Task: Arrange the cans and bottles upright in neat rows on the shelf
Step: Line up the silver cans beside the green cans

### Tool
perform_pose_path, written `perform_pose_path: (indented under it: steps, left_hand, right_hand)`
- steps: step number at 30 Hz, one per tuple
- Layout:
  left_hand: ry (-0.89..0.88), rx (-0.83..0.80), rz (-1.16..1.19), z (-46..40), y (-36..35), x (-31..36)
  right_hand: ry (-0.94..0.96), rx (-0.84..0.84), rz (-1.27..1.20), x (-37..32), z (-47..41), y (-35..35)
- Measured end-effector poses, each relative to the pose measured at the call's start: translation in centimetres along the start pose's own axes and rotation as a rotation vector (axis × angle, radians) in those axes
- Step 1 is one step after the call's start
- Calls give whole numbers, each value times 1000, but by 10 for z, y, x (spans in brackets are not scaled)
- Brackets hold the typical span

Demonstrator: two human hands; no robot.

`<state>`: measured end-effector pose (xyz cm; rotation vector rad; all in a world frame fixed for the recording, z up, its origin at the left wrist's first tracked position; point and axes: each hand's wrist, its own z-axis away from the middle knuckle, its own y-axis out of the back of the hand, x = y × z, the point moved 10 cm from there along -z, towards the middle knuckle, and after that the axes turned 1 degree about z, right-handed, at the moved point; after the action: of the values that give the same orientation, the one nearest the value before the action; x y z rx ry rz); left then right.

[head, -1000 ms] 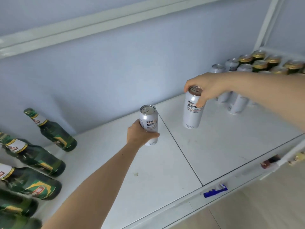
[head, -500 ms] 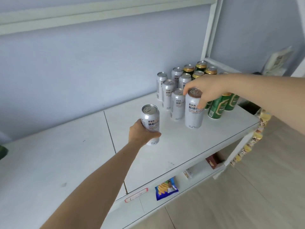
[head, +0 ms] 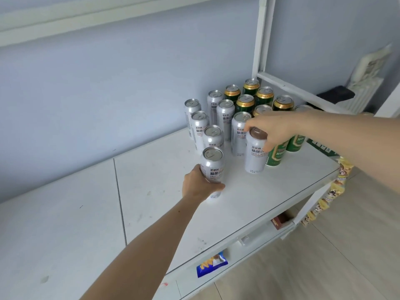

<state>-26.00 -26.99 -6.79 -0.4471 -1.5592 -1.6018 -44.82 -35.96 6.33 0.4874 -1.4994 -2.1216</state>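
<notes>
silver cans (head: 256, 152) | left hand (head: 198, 185) wraps one | right hand (head: 272, 128) pinches another's rim

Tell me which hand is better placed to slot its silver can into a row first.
Probably the right hand: its silver can already stands beside the green cans, in line with its row. The left hand holds its can further forward, apart from the group.

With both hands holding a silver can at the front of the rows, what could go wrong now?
1. The right hand grips its silver can only at the top rim, close to a green can; a nudge might tip either.
2. The left hand holds the front silver can close to the row behind; pushing further could knock those cans.
</notes>
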Motion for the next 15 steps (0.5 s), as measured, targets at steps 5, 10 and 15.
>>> perform_pose_path:
  steps: [5, 10, 15]
  left_hand:
    - [30, 49, 52, -10, -21, 10]
    - [87, 133, 90, -11, -33, 19]
    - [163, 231, 147, -7, -43, 25]
  right_hand:
    - [74, -19, 19, 12, -19, -6]
    - [185, -31, 95, 11, -35, -8]
    - [293, -46, 156, 11, -43, -12]
